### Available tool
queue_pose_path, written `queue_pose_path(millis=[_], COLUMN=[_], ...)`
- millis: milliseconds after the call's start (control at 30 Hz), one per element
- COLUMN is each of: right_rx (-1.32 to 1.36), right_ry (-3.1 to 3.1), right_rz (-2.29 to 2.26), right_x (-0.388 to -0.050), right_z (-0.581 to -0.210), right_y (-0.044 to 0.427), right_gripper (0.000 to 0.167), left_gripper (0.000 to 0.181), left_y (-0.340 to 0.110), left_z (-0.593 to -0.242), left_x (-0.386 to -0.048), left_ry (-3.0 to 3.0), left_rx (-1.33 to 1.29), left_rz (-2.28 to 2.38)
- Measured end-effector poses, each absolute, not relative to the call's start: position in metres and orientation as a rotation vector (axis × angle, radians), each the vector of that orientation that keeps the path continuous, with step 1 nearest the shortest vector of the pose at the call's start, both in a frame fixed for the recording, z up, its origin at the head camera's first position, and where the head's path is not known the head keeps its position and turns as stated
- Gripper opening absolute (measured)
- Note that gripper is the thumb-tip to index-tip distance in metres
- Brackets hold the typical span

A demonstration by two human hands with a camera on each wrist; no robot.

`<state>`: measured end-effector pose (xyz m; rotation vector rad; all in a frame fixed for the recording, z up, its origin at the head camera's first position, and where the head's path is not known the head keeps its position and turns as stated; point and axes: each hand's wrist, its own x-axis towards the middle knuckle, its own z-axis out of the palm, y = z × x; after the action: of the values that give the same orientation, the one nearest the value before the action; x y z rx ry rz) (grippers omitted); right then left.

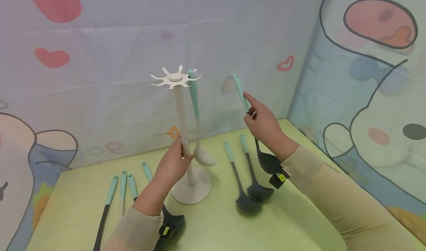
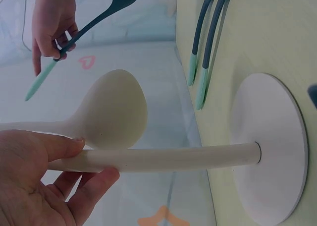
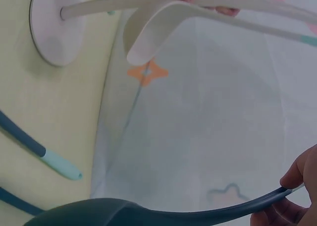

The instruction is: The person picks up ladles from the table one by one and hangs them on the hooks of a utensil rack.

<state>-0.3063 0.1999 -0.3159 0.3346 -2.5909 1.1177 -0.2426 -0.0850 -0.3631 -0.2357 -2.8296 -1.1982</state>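
My left hand (image 1: 173, 161) grips the post of a white utensil stand (image 1: 181, 114), which has a round base and a hooked ring on top. From that ring hangs a white ladle (image 1: 204, 157) with a mint handle, on the post's right side. Up and to the right, my right hand (image 1: 264, 123) pinches a dark ladle (image 1: 269, 163) where its mint handle meets the dark shaft. This ladle is off the table, handle up and bowl down, apart from the stand. In the right wrist view its dark bowl (image 3: 99, 213) fills the lower edge.
Two more dark ladles (image 1: 247, 204) lie right of the stand on the yellow-green table (image 1: 213, 232). Several mint-handled utensils (image 1: 112, 190) lie at the left, partly hidden by my left forearm. A printed cloth (image 1: 126, 58) hangs behind the table and at the right.
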Motion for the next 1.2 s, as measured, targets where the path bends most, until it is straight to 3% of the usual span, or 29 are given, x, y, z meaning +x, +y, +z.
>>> queue_pose_path(millis=[1200], right_rx=[0.612], right_ry=[-2.496], right_rz=[1.199], right_x=[-0.253], right_z=[-0.283], right_y=[0.156], right_gripper=[0.070], left_gripper=[0.030], left_y=[-0.085], left_z=[-0.364], left_x=[-0.244], left_ry=[-2.819], left_rx=[-0.257], left_rz=[-1.162])
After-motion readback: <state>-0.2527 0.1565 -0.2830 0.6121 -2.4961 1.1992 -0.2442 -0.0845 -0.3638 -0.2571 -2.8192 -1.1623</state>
